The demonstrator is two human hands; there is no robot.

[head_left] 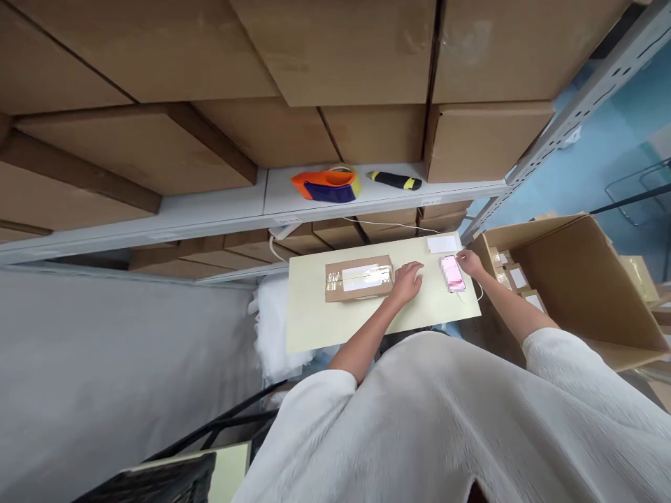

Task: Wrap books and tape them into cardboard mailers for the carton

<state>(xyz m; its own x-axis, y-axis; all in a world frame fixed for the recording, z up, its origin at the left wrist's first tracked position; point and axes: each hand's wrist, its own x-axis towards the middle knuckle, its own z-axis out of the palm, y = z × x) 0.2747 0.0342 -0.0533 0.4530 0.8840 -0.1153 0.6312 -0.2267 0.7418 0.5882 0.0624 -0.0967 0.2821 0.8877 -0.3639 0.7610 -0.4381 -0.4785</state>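
A taped brown cardboard box (pixel 346 293) with a white label (pixel 360 277) lies on the pale yellow board (pixel 314 328). Just off its right end is my left hand (pixel 407 282), fingers loosely bent and spread, holding nothing; I cannot tell whether it touches the box. Farther right, a phone (pixel 452 274) with a lit pink and white screen lies on the board. My right hand (pixel 469 263) is beside the phone's upper right corner, fingers drawn together; what they hold, if anything, is too small to make out. A stack of white labels (pixel 442 244) lies above the phone.
An orange and purple tape dispenser (pixel 328 186) and a black and yellow utility knife (pixel 395 180) rest on the grey shelf (pixel 220 216), among large cartons (pixel 487 140). At my right stands an open carton (pixel 587 286) with small labelled boxes inside. White plastic wrapping (pixel 275 325) hangs left of the board.
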